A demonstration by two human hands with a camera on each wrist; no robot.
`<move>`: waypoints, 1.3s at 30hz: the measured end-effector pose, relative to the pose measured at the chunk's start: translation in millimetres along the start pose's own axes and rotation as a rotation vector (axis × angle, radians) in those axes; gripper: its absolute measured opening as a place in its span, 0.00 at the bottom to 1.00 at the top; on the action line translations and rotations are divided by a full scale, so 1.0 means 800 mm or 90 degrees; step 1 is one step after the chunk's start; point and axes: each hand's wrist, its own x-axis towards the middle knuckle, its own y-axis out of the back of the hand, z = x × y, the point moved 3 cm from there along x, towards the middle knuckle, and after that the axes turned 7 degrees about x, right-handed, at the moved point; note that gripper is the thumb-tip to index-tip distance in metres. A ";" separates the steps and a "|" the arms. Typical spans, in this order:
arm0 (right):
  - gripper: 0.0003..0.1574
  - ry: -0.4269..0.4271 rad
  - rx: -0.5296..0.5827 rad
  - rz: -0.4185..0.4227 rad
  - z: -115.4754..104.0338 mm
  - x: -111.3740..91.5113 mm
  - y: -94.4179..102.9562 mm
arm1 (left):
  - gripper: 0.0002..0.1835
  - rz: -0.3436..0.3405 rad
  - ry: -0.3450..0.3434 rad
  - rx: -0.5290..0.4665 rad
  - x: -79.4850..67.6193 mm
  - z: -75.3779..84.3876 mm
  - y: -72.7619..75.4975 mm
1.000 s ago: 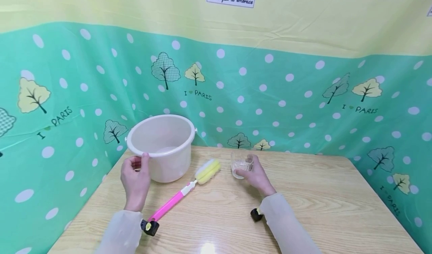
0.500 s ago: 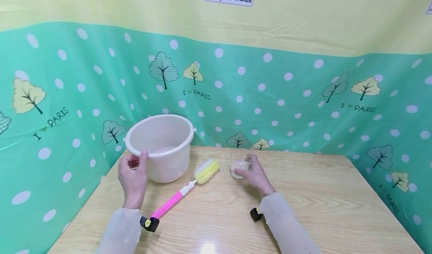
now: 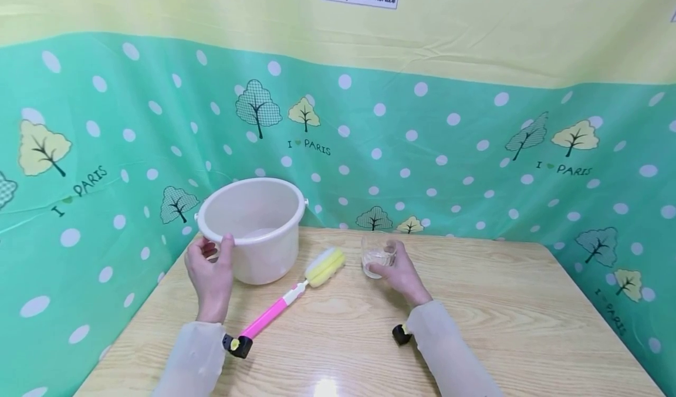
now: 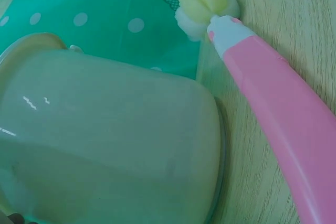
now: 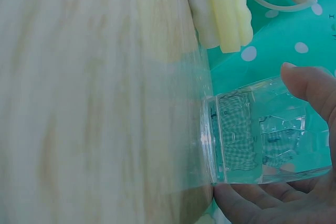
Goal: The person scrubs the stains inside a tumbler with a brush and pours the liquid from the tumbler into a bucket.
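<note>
Bucket [image 3: 268, 259], white, upright, left on the surface [image 3: 502, 309]; left hand [image 3: 211, 274] grips its near rim. Brush [image 3: 290, 296], pink handle, lying aslant, its yellow-and-white sponge head [image 3: 324, 267] far, between bucket and glass [image 3: 372, 256]. Glass, clear, upright, right of sponge; right hand [image 3: 404, 277] curls round it. Hands well apart.

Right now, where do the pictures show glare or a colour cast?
Head view: a white glare spot on the table, at the bottom; left wrist view: a greenish cast, small highlights on the bucket; right wrist view: the table looks pale, glints on the glass near its base.
</note>
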 end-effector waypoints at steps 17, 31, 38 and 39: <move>0.57 -0.004 0.010 0.002 0.002 0.002 0.002 | 0.31 -0.030 0.007 -0.025 0.006 -0.003 -0.005; 0.57 0.004 0.007 0.014 -0.002 0.002 0.002 | 0.30 -0.024 -0.002 -0.025 0.007 -0.002 -0.007; 0.57 0.006 0.017 0.010 0.001 0.002 0.001 | 0.29 -0.014 -0.012 -0.024 0.005 -0.004 -0.007; 0.57 0.006 0.019 0.010 0.001 0.001 0.001 | 0.29 -0.013 -0.014 -0.023 0.005 -0.004 -0.007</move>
